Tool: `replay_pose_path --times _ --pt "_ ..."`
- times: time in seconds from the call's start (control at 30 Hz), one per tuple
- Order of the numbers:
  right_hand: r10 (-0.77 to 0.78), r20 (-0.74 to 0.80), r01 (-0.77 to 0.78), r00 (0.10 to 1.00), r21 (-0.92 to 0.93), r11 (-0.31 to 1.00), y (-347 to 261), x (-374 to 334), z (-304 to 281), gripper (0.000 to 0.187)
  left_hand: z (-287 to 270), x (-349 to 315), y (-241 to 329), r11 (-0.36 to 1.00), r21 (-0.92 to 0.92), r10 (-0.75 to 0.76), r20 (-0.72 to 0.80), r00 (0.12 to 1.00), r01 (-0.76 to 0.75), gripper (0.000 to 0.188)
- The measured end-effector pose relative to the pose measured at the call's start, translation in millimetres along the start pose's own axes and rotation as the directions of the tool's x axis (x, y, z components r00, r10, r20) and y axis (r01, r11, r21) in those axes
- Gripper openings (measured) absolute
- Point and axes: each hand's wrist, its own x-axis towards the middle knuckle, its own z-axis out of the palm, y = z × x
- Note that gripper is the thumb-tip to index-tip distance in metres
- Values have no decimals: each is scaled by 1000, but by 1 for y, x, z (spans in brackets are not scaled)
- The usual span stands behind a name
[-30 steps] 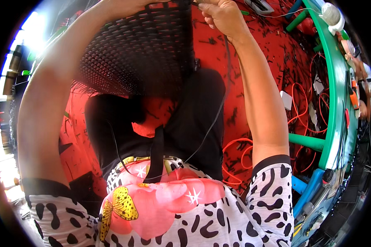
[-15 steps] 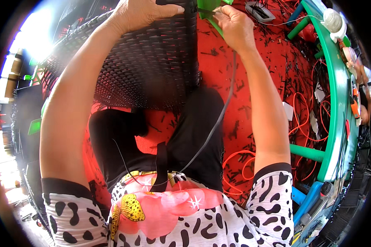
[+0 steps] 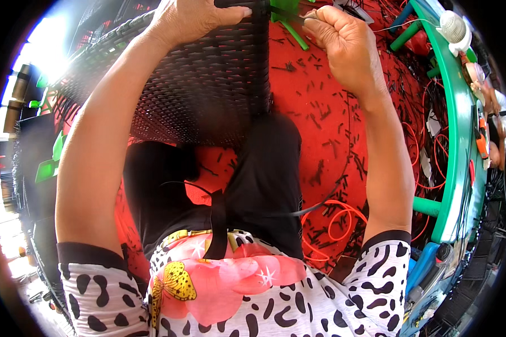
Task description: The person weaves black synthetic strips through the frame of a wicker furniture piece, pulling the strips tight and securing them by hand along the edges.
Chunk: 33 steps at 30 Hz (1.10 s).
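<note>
My left hand (image 3: 192, 21) rests on the dark woven wicker panel (image 3: 208, 84), its thumb stretched along the upper part near the corner. The other fingers of that hand lie beyond the top of the picture. To the right of the corner, my right hand (image 3: 343, 45) is closed in a pinch on a dark flat wicker strand (image 3: 285, 11). The strand runs almost straight from the panel's corner to my fingertips. A loose dark strand (image 3: 315, 209) curves by my right thigh, partly blurred.
Green plastic (image 3: 291, 31) shows behind the strand. Many short dark offcuts litter the red floor (image 3: 298, 90). An orange-red cord (image 3: 334, 227) lies coiled there. On the right stands a green-edged table (image 3: 452, 112) with a small white fan (image 3: 455, 31) and an orange-handled tool (image 3: 482, 143).
My right hand has moved right, away from the panel's corner, drawing the strand out. The long strand by my right leg has dropped lower. My left hand has barely moved.
</note>
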Motion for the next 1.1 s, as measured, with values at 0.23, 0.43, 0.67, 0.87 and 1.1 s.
replay_pose_path --times 0.23,0.43,0.67,0.87,1.1 --pt "-75 -355 151 932 192 970 -23 -26 62 13 -1 -12 4 1000 14 20 -37 999 -19 33" --pt "-215 -479 233 851 -22 972 -40 -28 107 5 -7 -15 -3 897 -440 -73 -53 996 43 23" --pt "-155 -276 182 949 73 981 -53 -55 117 22 7 -78 28 973 -222 -8 -282 959 -57 23" --pt "-244 -188 261 951 73 962 -75 -89 126 30 5 -90 40 718 -591 -289 228 930 368 21" --pt "-511 -215 517 832 -34 856 -71 -65 70 40 -34 -124 53 766 -424 -355 346 868 482 24"
